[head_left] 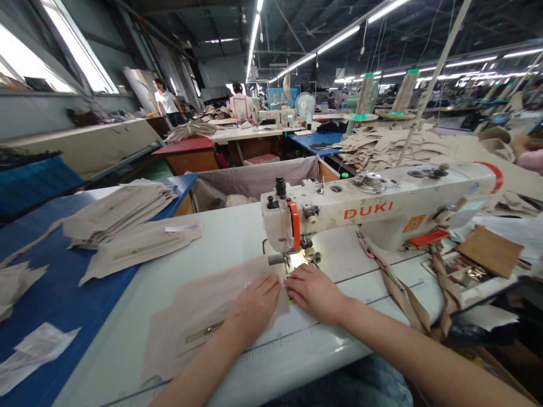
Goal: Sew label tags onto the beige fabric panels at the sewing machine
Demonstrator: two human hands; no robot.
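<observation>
A beige fabric panel (203, 302) with a zipper (207, 330) set into it lies on the pale sewing table, its right edge under the needle area of a white sewing machine (335, 206). My left hand (258, 299) rests flat on the panel, fingers stretched forward and close together. My right hand (311, 291) sits just in front of the lit presser foot, with bent fingers closed at the panel's right edge. The fingertips of both hands nearly meet there. The needle itself is mostly hidden behind my right hand.
Stacked beige panels (123, 212) and one zippered panel (144, 246) lie at left, partly on a blue table (102, 299). Scissors (365, 244) and fabric strips (399, 288) lie beneath the machine arm. A small parts tray (470, 274) is at right. Other people work farther back.
</observation>
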